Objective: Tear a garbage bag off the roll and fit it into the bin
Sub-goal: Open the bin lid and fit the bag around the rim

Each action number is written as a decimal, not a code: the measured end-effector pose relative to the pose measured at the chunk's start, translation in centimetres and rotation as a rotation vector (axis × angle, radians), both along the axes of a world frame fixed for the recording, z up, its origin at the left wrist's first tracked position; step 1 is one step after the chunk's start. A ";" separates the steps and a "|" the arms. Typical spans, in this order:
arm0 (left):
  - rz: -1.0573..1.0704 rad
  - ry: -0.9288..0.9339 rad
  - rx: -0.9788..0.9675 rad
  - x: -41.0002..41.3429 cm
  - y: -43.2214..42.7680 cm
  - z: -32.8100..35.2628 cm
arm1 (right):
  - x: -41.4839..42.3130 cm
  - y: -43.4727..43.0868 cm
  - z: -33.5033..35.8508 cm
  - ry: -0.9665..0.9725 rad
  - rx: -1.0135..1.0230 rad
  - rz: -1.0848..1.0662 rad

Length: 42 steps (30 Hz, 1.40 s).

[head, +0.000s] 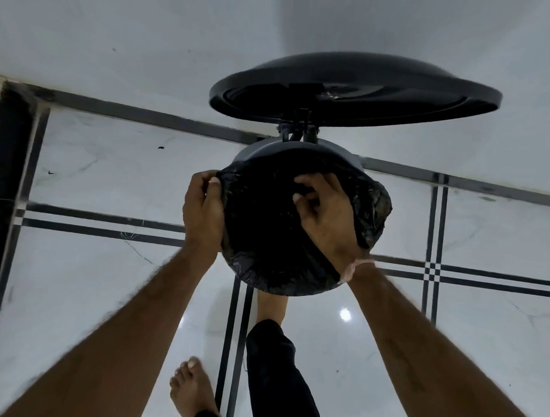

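Bin (263, 148) sits on the floor with its lid (356, 89) flipped up at the far side, and the black bag (266, 233) is already down inside it, edge folded over most of the rim. Loose flap bulges off the bin's right side, nearest the right hand (325, 217), whose grip is pinching bag just inside the rim. Left hand (204, 211) is clamped on the bag at the bin's left rim.
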<state>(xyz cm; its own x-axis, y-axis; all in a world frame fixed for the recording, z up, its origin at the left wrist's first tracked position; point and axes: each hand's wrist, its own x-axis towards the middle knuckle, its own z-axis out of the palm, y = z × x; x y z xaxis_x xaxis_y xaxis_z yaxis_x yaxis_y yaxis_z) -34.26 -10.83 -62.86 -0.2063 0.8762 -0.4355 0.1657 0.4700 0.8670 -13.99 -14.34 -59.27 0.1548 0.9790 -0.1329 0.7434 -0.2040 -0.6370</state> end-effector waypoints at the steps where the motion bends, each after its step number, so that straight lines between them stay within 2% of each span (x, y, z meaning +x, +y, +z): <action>1: -0.022 -0.032 -0.013 0.0 0.4 0.3 | 0.4 -0.4 -0.2 -0.092 -0.031 0.017; 3: -0.064 -0.037 0.007 0.1 1.2 0.8 | 1.4 0.0 -0.5 -0.180 -0.048 -0.072; 6: -0.087 0.103 0.099 0.2 2.5 0.9 | 2.5 0.8 -0.2 -0.149 -0.022 -0.239; 9: -0.060 0.193 0.107 0.5 2.9 1.3 | 3.2 1.2 0.1 -0.154 -0.042 -0.319; 12: 0.008 0.162 0.090 0.4 3.2 1.3 | 4.0 1.8 0.4 -0.184 0.003 -0.369; 16: 0.103 0.021 0.016 0.2 4.1 1.0 | 5.2 2.4 0.7 0.035 0.119 -0.434; 22: 0.160 -0.006 -0.124 0.6 5.6 -0.3 | 6.8 3.1 -0.7 0.503 0.123 -0.504; 24: 0.179 -0.033 -0.216 0.8 5.8 -0.8 | 7.7 3.7 -0.9 0.634 0.081 -0.533; 27: 0.163 -0.056 -0.341 0.6 5.6 -1.2 | 8.4 4.2 -1.4 0.708 -0.067 -0.549; 31: 0.007 -0.107 -0.343 0.1 5.2 -0.7 | 9.4 3.8 -1.3 0.786 -0.272 -0.464; 33: -0.089 -0.129 -0.349 -0.1 5.0 -0.1 | 9.8 3.9 -1.1 0.780 -0.298 -0.486; 38: -0.061 -0.282 -0.481 -0.5 4.7 1.1 | 9.6 3.9 -0.5 0.643 -0.276 -0.536; 42: -0.083 -0.241 -0.393 -0.9 5.1 1.2 | 9.8 4.0 0.0 0.640 -0.304 -0.561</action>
